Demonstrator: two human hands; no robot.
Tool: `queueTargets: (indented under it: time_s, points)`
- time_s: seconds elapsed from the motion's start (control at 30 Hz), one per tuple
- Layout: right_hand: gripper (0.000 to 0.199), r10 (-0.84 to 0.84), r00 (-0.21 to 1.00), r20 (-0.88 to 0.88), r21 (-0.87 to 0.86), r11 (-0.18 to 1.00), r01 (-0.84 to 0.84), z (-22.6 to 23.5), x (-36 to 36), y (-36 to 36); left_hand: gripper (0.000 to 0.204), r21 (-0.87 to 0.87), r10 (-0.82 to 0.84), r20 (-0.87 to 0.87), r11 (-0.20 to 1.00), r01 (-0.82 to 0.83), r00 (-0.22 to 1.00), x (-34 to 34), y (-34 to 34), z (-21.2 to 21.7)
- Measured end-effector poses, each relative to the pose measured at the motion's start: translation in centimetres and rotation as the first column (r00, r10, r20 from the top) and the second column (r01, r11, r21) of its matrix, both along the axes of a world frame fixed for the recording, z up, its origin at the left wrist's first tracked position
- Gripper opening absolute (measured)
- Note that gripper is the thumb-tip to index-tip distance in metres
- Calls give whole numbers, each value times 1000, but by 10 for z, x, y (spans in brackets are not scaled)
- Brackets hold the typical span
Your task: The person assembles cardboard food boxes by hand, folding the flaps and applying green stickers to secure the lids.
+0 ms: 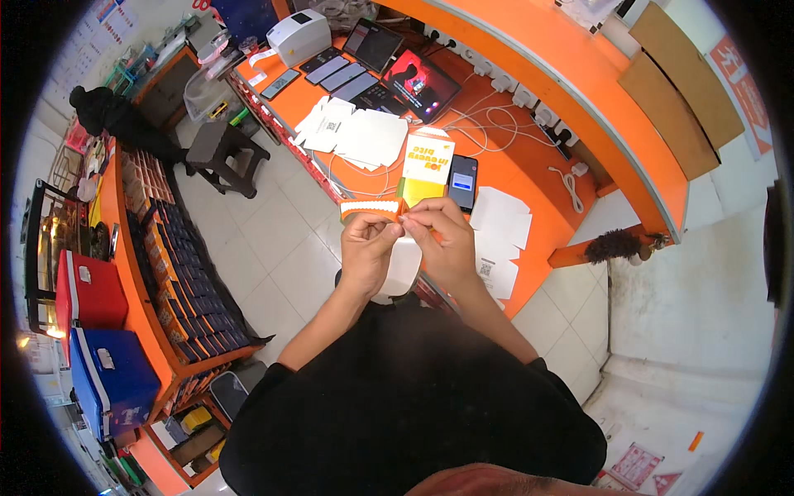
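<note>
Just above the desk's near edge, my left hand (369,255) is closed round the lower side of a small orange piece with a white ridged edge (370,207); its exact kind is unclear. My right hand (447,241) pinches at the right end of the same piece, with the fingertips of both hands almost meeting there. Beyond my right hand lies a yellow and white printed box (428,161). Beside that box is a phone (463,183) with a lit screen. White flat die-cut cards (502,219) spread to the right of my right hand.
On the orange desk (538,186) lie more white cards (364,136), several phones (339,76), a tablet (420,83) and loose white cables. A label printer (298,37) stands at the far left end. A dark stool (222,153) is on the tiled floor.
</note>
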State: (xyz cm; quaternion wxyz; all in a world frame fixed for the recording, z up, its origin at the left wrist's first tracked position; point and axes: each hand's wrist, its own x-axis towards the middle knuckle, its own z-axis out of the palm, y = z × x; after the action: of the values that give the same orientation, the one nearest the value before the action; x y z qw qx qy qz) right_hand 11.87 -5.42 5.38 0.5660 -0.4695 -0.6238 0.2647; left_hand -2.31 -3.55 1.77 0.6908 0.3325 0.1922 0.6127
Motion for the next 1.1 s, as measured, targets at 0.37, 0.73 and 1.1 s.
queueTargets:
  time_s: [0.37,0.73,1.1]
  points:
    - [11,-10,992,-129,100,995,23,-6,-2,1,19,-54,-16,-45,998,13,999,2,-3,21]
    - [17,-110,957,-270,-226,973,48,-37,10,8,27,-144,-194,-417,979,146,888,5,-12,49]
    - [35,-76,874,-480,-419,895,-152,-41,4,8,33,-309,-254,-465,944,113,848,-11,17,23]
